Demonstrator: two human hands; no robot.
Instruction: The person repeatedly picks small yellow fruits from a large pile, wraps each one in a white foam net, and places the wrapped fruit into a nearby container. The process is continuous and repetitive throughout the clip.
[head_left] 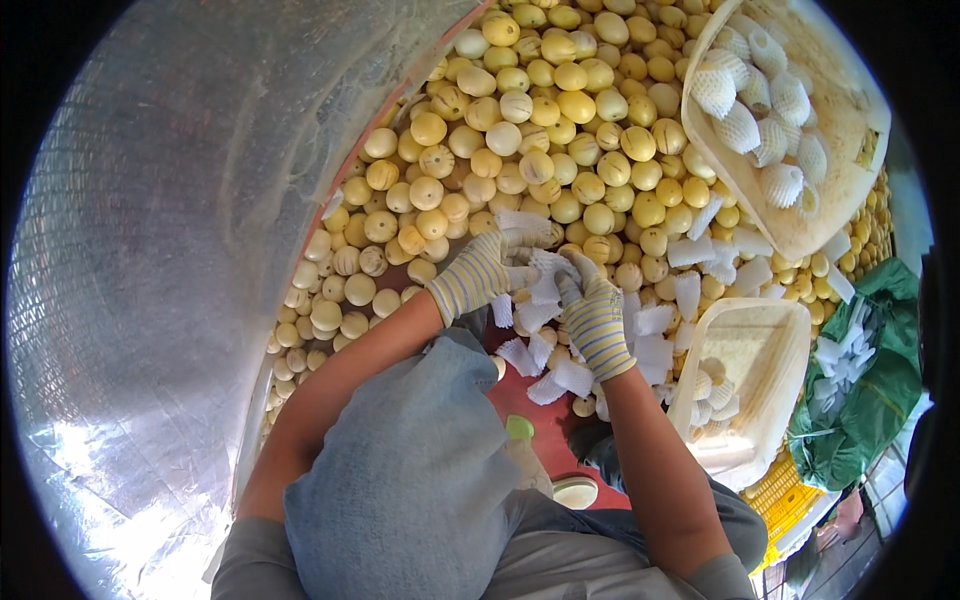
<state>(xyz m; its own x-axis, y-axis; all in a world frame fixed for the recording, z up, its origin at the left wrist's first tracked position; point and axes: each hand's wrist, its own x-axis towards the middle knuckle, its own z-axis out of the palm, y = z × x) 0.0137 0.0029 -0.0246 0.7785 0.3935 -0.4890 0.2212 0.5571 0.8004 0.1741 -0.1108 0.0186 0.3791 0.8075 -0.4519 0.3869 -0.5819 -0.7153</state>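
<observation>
My left hand (474, 269), in a striped knit glove, has its fingers curled among white foam net sleeves (522, 224) at the middle of the pile; what they grip is unclear. My right hand (597, 323), gloved alike, pinches a crumpled foam sleeve (547, 270) beside the left fingertips. Loose yellow fruits (430, 128), some streaked, fill the space beyond my hands, with more loose sleeves (688, 251) scattered on them and on the red surface (515, 389) below.
A plastic tub (840, 200) at upper right holds several netted fruits (736, 128); another tub (760, 350) beside my right forearm holds several more. A green sack (870, 400) with sleeves and a yellow crate (785, 515) lie at right. A silvery sheet (150, 250) covers the left side.
</observation>
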